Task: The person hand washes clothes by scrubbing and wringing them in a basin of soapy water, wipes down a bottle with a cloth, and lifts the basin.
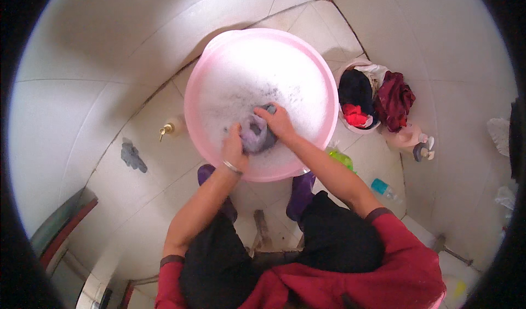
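A large round pink plastic basin [192, 124] stands on the tiled floor before me, full of white suds [263, 62]. At its near side both my hands grip a wet grey cloth [267, 140], partly coated in foam. My left hand [235, 148], with a bangle on its wrist, holds the left side of the bundle. Across from it, my right hand [279, 122] pinches the upper right edge. The cloth's lower part is hidden in the suds, so its kind cannot be told.
At right, a small tub [357, 129] holds dark and red clothes, with a maroon garment [394, 99] over its rim. Pump bottles [411, 140] and a blue-labelled bottle [382, 187] lie nearby. At left are a gold-topped dispenser [167, 130] and a grey cloth [132, 156].
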Demonstrator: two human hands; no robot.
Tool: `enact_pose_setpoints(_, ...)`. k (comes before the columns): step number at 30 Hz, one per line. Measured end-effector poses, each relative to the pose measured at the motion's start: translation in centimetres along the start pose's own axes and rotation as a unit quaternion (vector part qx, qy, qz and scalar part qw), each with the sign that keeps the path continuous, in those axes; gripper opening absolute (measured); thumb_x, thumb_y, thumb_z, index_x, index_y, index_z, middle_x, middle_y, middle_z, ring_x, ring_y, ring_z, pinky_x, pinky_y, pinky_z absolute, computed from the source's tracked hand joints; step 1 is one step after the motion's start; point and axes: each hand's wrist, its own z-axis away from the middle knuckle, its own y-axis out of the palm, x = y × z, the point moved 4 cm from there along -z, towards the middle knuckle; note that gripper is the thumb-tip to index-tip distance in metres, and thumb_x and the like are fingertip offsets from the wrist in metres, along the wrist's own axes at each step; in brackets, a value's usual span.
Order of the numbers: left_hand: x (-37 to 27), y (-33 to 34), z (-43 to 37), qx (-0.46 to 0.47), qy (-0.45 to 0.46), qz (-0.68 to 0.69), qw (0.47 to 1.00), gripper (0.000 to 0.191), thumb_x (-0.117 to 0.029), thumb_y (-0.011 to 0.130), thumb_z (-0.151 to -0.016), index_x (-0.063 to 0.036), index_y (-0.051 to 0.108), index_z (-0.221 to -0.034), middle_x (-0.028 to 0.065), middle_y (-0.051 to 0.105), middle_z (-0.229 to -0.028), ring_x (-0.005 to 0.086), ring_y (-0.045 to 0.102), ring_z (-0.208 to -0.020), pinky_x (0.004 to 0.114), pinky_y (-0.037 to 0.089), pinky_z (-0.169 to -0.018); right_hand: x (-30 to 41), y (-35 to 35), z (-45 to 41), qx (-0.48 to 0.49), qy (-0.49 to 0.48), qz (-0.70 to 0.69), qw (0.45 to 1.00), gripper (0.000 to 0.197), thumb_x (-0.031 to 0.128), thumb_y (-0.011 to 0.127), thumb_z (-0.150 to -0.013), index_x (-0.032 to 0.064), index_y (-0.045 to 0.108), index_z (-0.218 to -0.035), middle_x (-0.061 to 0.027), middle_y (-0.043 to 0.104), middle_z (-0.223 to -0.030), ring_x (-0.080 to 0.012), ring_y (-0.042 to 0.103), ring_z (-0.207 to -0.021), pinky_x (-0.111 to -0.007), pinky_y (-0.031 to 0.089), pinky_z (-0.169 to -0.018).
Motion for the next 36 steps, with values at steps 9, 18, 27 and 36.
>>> enact_pose_setpoints(9,2.0,-3.8,-6.7,0.022,0.028,-0.024,0.999,0.034,-0.026,0.047,-0.082,-0.0044,0.047,-0.109,0.0068,0.053,-0.101,0.0186,0.051,-0.094,0.031,0.045,-0.076,-3.4,3.0,0.0,0.322,0.14,0.085,0.932,0.053,0.041,0.056,-0.076,0.0006,0.048,-0.11,-0.0098,0.055,-0.097,-0.0208,0.053,-0.082,-0.03,0.042,-0.069)
enact_pose_setpoints(18,-0.9,-1.8,-4.7,0.234,0.013,0.0,0.972,0.027,-0.021,0.045,-0.082,-0.0053,0.051,-0.102,0.0054,0.055,-0.095,0.0168,0.054,-0.086,0.029,0.045,-0.074,9.7,4.2,8.1,0.093,-0.399,0.122,0.904,0.023,0.03,0.058,-0.075,0.0085,0.057,-0.082,-0.0075,0.058,-0.076,-0.0174,0.057,-0.07,-0.031,0.043,-0.059)
enact_pose_setpoints(27,-0.1,1.4,0.3,0.198,-0.006,0.025,0.98,0.023,-0.01,0.045,-0.079,-0.0028,0.051,-0.101,0.007,0.056,-0.096,0.0176,0.055,-0.086,0.032,0.044,-0.077,2.3,1.1,1.6,0.062,0.032,-0.198,0.978,0.024,0.03,0.057,-0.078,0.0096,0.054,-0.09,-0.0034,0.056,-0.086,-0.0149,0.055,-0.073,-0.031,0.043,-0.06)
enact_pose_setpoints(36,-1.0,0.8,-0.8,0.225,-0.001,0.078,0.971,0.029,-0.03,0.045,-0.084,-0.0052,0.052,-0.097,0.0077,0.056,-0.095,0.0169,0.055,-0.087,0.031,0.043,-0.079,5.4,-1.9,3.4,0.066,-0.024,-0.393,0.917,0.025,0.008,0.062,-0.07,0.0054,0.052,-0.093,-0.0071,0.056,-0.089,-0.0161,0.055,-0.083,-0.03,0.046,-0.073)
